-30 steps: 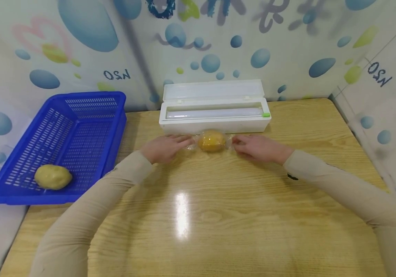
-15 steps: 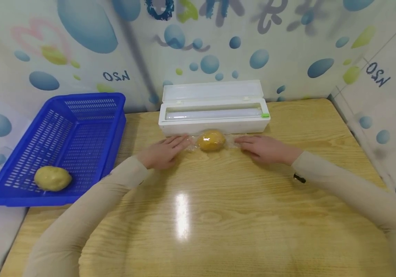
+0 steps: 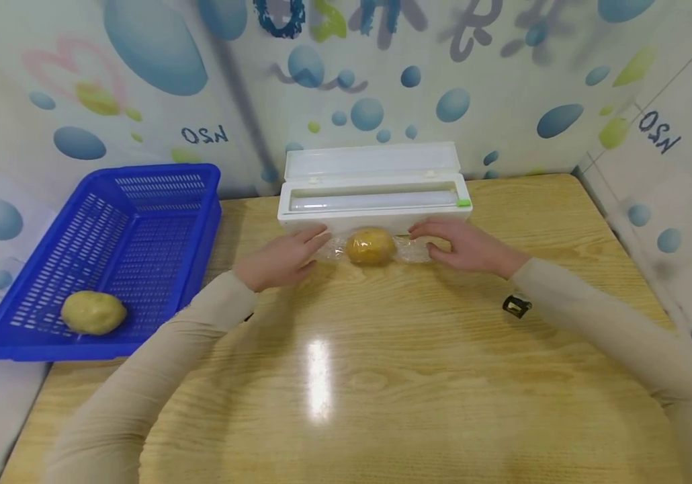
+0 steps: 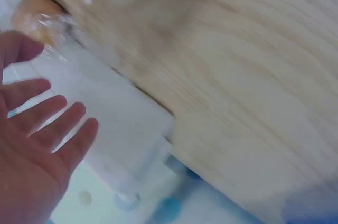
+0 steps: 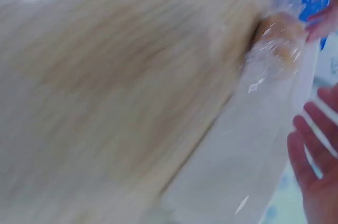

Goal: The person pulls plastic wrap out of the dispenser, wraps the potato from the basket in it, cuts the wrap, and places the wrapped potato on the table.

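Observation:
A potato (image 3: 370,247) wrapped in clear plastic film lies on the table in front of a white box, with loose film sticking out on both sides. My left hand (image 3: 284,259) is at the left end of that film (image 3: 335,248), fingers spread and relaxed. Over on the right, my right hand (image 3: 467,245) hovers by the other film end, thumb and fingers parted around nothing. The left wrist view shows the left palm (image 4: 31,155) with straight, separated fingers. In the right wrist view the right hand's fingers (image 5: 311,139) are likewise extended beside the box.
The white cling film box (image 3: 376,220) stands against the wall with its lid (image 3: 373,161) up and a film roll (image 3: 376,199) inside. A blue basket (image 3: 201,249) at the left holds an unwrapped potato (image 3: 93,312). The wooden table (image 3: 418,376) extends toward the person.
Both hands held or pressed the film ends earlier; now their fingers have come away and spread. The right hand has lifted toward the box. The wrapped potato stays in place.

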